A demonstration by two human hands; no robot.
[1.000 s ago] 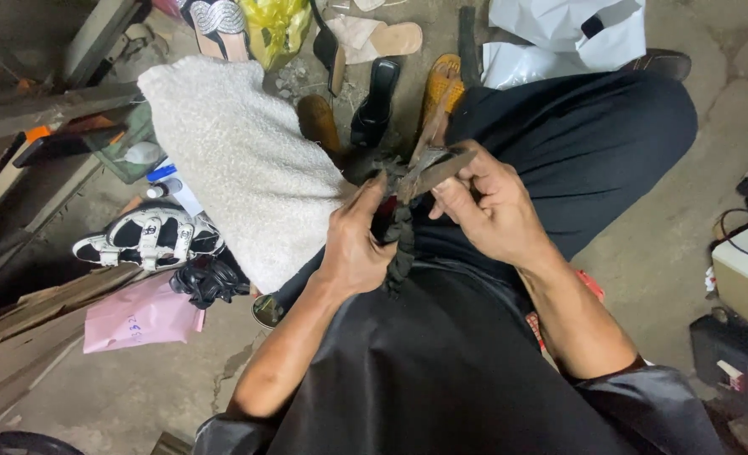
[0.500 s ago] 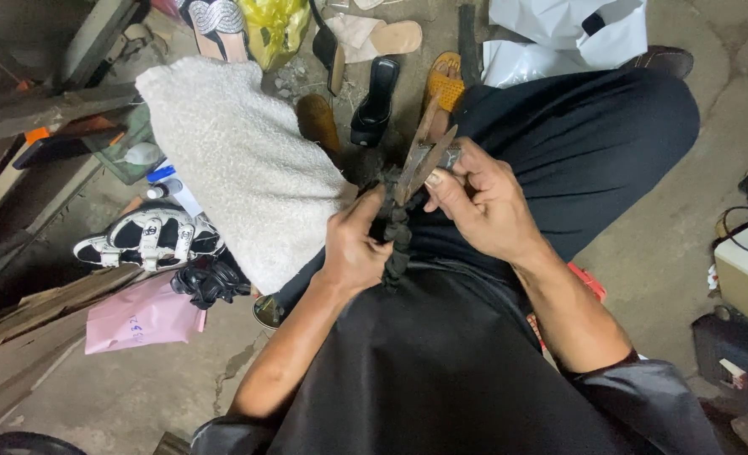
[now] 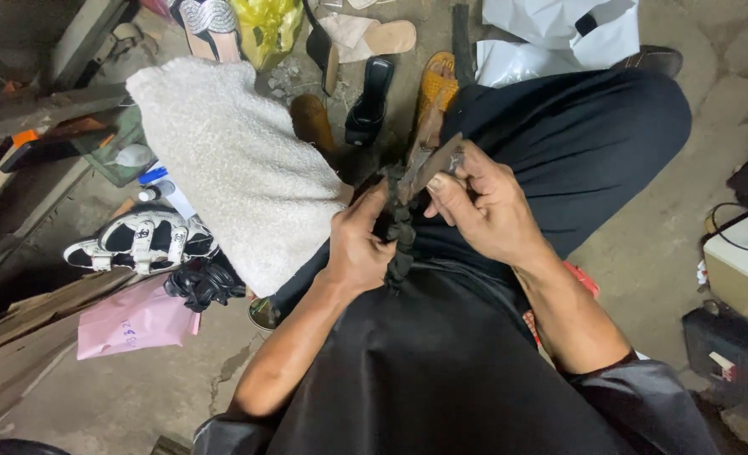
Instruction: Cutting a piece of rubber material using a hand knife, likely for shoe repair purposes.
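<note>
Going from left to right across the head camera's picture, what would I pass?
Pink bag → black-and-white sandal → fluffy white cloth → left hand → right hand holding a dark tool → beige box.

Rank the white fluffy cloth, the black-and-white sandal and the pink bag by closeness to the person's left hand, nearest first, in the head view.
From the left hand:
1. White fluffy cloth, just beside it, up-left.
2. Black-and-white sandal, farther left on the floor.
3. Pink bag, lower left, farthest.

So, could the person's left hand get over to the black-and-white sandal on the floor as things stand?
Probably not straight away: the left hand grips a dark strappy piece, and the white fluffy cloth lies between it and the black-and-white sandal.
</note>
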